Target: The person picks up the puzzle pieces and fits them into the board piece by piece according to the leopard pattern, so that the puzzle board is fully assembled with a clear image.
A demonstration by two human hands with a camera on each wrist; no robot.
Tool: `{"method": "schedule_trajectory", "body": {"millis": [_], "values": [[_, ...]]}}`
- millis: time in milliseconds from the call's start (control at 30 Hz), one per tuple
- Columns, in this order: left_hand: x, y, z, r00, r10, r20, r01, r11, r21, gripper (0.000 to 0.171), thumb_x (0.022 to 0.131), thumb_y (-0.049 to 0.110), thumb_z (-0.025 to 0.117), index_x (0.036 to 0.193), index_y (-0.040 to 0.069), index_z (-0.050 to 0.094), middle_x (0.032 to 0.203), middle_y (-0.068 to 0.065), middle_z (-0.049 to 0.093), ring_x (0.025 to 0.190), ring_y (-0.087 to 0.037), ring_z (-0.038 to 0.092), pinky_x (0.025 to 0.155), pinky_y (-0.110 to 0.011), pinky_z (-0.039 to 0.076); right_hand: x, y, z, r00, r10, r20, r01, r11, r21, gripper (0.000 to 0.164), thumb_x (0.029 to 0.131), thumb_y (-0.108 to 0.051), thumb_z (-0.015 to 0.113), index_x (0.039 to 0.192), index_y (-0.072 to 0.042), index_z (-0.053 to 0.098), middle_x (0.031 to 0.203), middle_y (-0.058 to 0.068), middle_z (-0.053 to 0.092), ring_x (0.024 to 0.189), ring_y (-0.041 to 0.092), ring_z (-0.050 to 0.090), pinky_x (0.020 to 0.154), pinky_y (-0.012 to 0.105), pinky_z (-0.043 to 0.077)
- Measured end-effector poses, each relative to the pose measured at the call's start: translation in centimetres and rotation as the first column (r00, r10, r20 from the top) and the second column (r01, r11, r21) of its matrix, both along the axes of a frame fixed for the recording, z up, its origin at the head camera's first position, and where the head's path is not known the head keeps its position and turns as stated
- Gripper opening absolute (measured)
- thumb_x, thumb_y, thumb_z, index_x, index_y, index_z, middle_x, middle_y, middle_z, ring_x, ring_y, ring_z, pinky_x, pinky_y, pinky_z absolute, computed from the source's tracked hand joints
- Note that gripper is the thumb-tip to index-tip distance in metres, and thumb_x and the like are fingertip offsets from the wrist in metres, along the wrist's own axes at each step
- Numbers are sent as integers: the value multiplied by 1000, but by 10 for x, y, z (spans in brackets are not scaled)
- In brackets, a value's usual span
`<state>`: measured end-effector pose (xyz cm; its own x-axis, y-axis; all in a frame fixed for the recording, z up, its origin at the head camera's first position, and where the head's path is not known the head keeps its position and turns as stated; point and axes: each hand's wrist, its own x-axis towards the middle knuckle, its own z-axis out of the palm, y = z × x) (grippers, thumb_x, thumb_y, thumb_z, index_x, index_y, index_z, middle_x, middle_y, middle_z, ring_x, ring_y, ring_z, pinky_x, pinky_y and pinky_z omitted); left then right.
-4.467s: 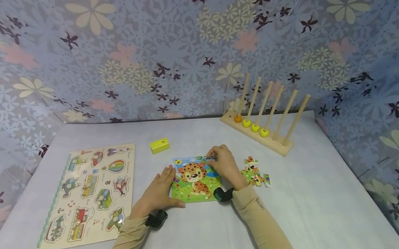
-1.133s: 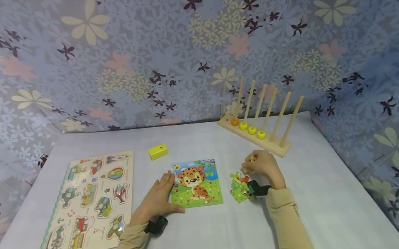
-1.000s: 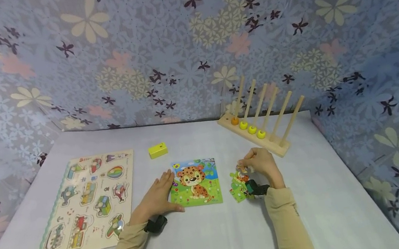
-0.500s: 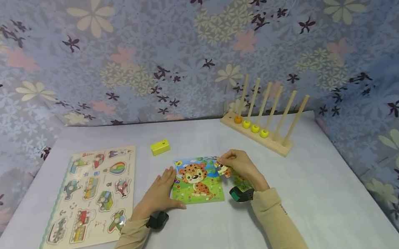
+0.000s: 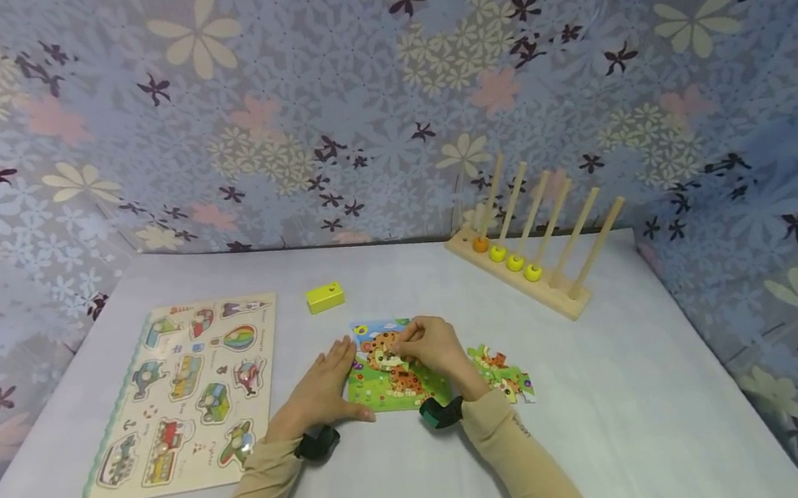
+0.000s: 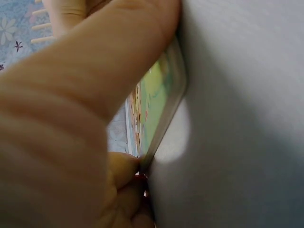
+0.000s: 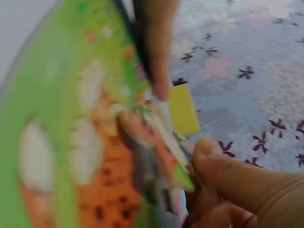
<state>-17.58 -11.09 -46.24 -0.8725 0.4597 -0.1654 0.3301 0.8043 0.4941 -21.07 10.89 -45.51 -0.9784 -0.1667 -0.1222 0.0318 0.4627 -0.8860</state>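
Observation:
A square leopard jigsaw puzzle (image 5: 381, 398) lies mid-table. My left hand (image 5: 321, 390) rests along its left side, fingers spread, with thumb and fingertips touching the edge. The left wrist view shows the thumb (image 6: 90, 61) close up, across the board's rim. Over the leopard's face, my right hand (image 5: 439, 353) pinches a puzzle piece (image 7: 156, 137) between thumb and fingers. That piece stands tilted above the picture and is blurred in the right wrist view. Several loose puzzle pieces (image 5: 502, 374) lie in a small pile right of the board, partly behind the right wrist.
A large vehicle picture board (image 5: 182, 387) lies at the left. Behind the puzzle sits a yellow block (image 5: 325, 297). A wooden peg stand (image 5: 523, 275) with upright rods and several beads is at the back right. A flowered cloth (image 5: 382, 117) hangs behind the table.
Earlier my right hand was at the puzzle's upper right, then took a piece from the pile. It has since carried that piece left over the leopard. The left hand has stayed in place.

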Motion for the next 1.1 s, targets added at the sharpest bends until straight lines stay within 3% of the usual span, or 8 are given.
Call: {"method": "schedule_trajectory", "body": {"millis": [133,367,733,833,967,1033,1100], "values": [[0,0,0,1000,2,-1,-2,1000,7,117,69,46,83,151,-6,19,161,-22,14,150,-38,14,123,-53,15,1,-5,-6,998,-3,-62,9,995,94,17,82,-14,77,88,-4,65,78,9,66,63,14,60,57,25,53],[-1,1,1,1000,-3,-12,2,1000,-9,116,69,47,83,151,-6,19,161,-22,14,150,-38,14,123,-53,15,0,-11,-8,986,-31,-163,72,966,248,25,77,-21,82,87,-8,64,93,11,56,75,20,49,64,30,45],[0,0,1,1000,1,2,-1,1000,-3,115,71,46,82,152,-5,18,161,-21,13,150,-37,13,123,-52,14,2,-13,-10,984,-48,-171,89,967,239,27,77,-22,82,89,-8,62,74,3,56,62,14,48,55,24,41],[0,0,2,1000,3,0,-3,1000,-1,115,71,46,82,152,-5,19,161,-21,14,150,-37,14,123,-52,14,4,-13,-7,986,-45,-162,98,937,335,30,78,-31,81,88,-11,62,75,3,61,60,14,51,52,25,41],[1,0,3,1000,-3,-4,3,1000,7,115,70,46,83,151,-6,20,161,-23,15,149,-38,15,123,-53,15,4,-11,-6,989,-44,-141,106,876,471,35,76,-45,79,83,-16,60,75,0,64,59,13,54,51,26,40],[1,0,4,1000,-8,-7,9,1000,12,115,70,46,83,150,-8,20,160,-24,15,149,-39,15,122,-54,16,2,-8,-9,990,-25,-137,89,873,480,35,77,-46,77,81,-17,59,73,0,62,59,13,54,51,26,40],[1,0,3,1000,-8,-4,8,1000,9,115,70,46,83,151,-7,20,160,-23,14,149,-38,14,123,-53,15,1,-2,-11,992,12,-128,47,892,450,32,81,-46,74,82,-17,60,73,0,62,59,13,53,51,25,40]]}}
